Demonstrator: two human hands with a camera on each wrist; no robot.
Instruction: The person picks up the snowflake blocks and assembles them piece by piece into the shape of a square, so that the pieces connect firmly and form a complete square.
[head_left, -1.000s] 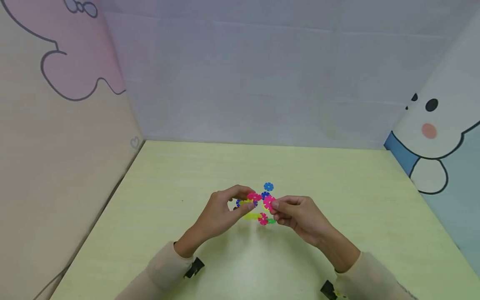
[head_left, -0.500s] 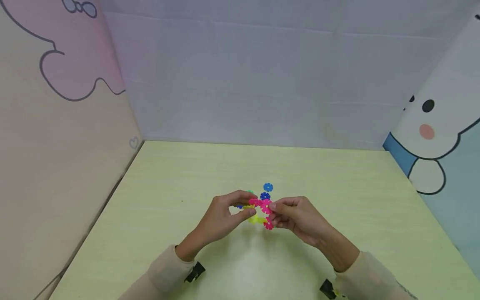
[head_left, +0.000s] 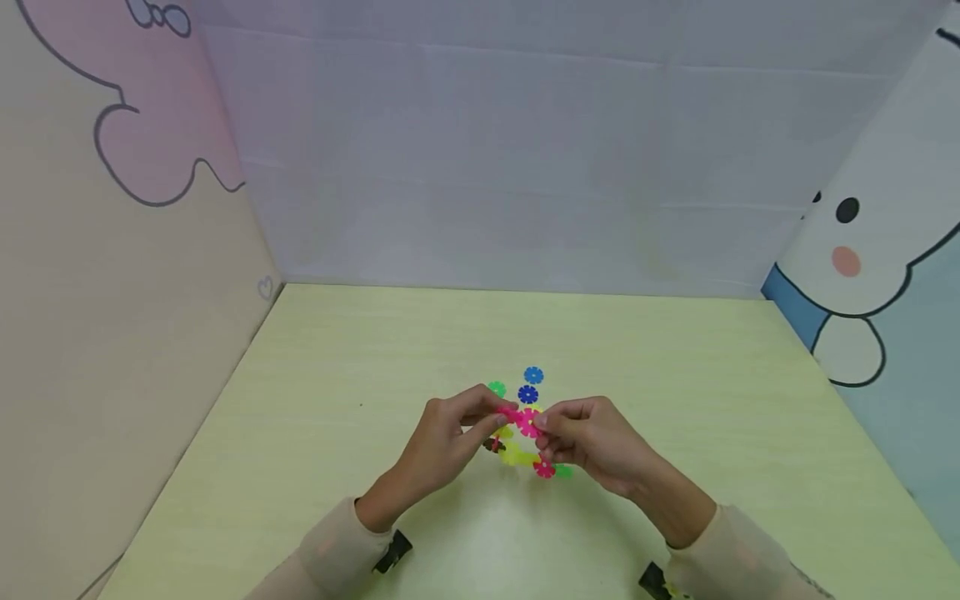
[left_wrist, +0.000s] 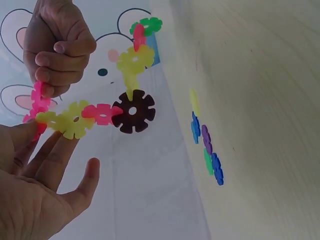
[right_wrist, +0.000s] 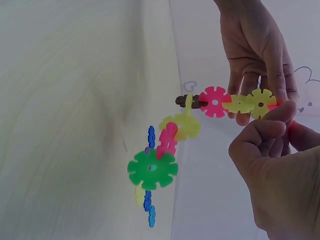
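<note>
My left hand (head_left: 456, 433) and right hand (head_left: 600, 442) meet above the table, joined by a chain of notched snowflake discs. Between right thumb and fingers is a pink snowflake disc (head_left: 527, 422). The left thumb and fingers pinch the chain where pink and yellow meet, near a yellow disc (left_wrist: 75, 127); other left fingers spread loosely. From there the chain runs through a pink disc (right_wrist: 215, 94) to a brown disc (left_wrist: 142, 121), then bends through yellow and pink to a green disc (right_wrist: 140, 170) at its free end. The fingers partly hide the pink pieces.
On the table (head_left: 360, 350), just beyond the hands, lie several loose discs, among them a light blue disc (head_left: 533, 375), a dark blue disc (head_left: 528, 394), a green disc (head_left: 497, 388) and a purple disc (left_wrist: 206, 138). A white curtain (head_left: 465, 167) stands behind the table.
The two hands have drawn slightly closer and lower, bringing the pink pieces together. The chain has swung down toward the person, and the loose green disc has come into view.
</note>
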